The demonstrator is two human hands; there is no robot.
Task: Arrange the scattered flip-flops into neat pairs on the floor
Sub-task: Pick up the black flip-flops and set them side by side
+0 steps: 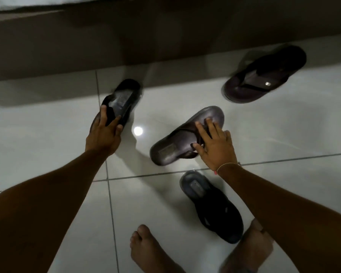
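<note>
A bare foot (146, 251) is standing near one black slide (213, 207) on the floor. The left grip (104, 133) is holding its mate (124, 97) by the strap. The right grip (215, 146), fingers spread wide, is pressing on the near brown flip-flop (175, 148). Pinching its strap and carrying it beside the far brown flip-flop (264, 75), toes aligned, is looking wisest.

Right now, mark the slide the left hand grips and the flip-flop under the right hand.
black slide (122, 99): head view, on its heel footbed.
brown flip-flop (165, 154): head view, on its heel footbed.
</note>
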